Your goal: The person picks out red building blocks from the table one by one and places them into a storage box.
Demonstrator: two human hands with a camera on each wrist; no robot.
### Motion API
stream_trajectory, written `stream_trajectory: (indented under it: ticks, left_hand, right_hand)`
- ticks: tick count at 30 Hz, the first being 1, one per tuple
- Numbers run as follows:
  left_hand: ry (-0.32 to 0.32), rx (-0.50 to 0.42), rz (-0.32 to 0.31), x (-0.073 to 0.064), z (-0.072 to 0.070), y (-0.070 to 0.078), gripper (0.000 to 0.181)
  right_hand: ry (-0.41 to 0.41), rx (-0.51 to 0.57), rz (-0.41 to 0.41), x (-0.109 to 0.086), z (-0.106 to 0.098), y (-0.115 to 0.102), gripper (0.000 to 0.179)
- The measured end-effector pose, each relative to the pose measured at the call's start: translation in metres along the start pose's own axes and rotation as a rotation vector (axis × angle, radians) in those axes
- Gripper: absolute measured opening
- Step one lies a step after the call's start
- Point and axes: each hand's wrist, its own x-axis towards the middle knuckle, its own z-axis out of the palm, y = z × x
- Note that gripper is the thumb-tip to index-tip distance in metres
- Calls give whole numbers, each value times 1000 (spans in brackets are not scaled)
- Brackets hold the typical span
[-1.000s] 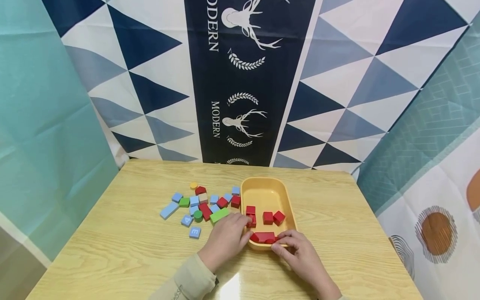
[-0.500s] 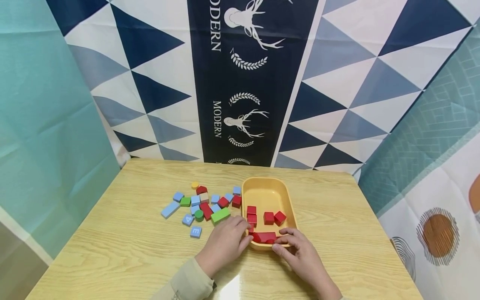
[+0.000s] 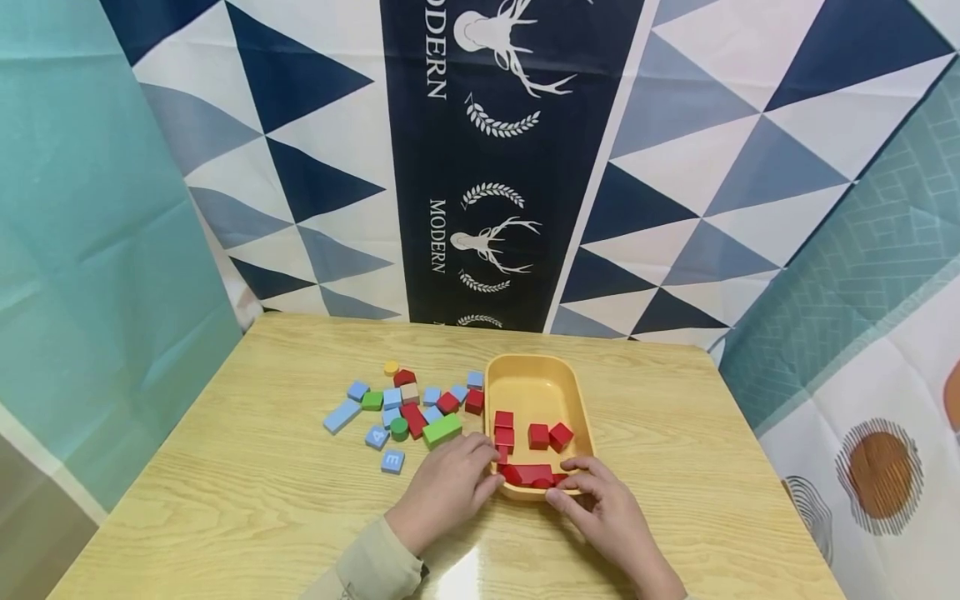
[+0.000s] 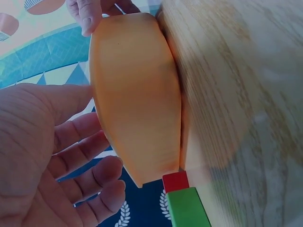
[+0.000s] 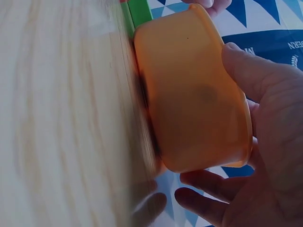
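Observation:
A yellow plastic tray (image 3: 522, 367) holds several red blocks (image 3: 536, 474), seen in the head view along its left side, near end and middle. My left hand (image 3: 448, 481) is at the tray's near left corner. Its thumb meets the rim, and its fingertips reach over the left wall beside a small red block (image 3: 502, 453). In the left wrist view, the curved fingers of this left hand (image 4: 57, 156) stand around the rim. My right hand (image 3: 611, 508) holds the near right corner, with the thumb (image 5: 241, 61) on the rim and fingers behind it.
Left of the tray lie loose blocks: a bright green block (image 3: 442, 430), a green cylinder (image 3: 399, 429), a long blue block (image 3: 342, 416), lettered blue tiles (image 3: 392, 462) and several red blocks. A yellow disc (image 3: 392, 367) lies behind them. Patterned cloth hangs beyond the wooden table (image 3: 247, 492).
My left fingertips have drawn back slightly from the blocks along the tray's left side, leaving the small red block showing. The right hand stays at its corner. The head view has shifted slightly.

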Motion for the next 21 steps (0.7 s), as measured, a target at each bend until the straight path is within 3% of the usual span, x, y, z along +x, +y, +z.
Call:
stream_trajectory:
  ticks: [9, 21]
  left_hand:
    - [-5, -5, -19, -7, -7, -9, 29]
    - [38, 5, -111, -25, -11, -42, 28]
  right_hand:
    - [-4, -8, -66, 0, 0, 0, 14]
    - [-19, -4, -59, 1, 2, 1, 13]
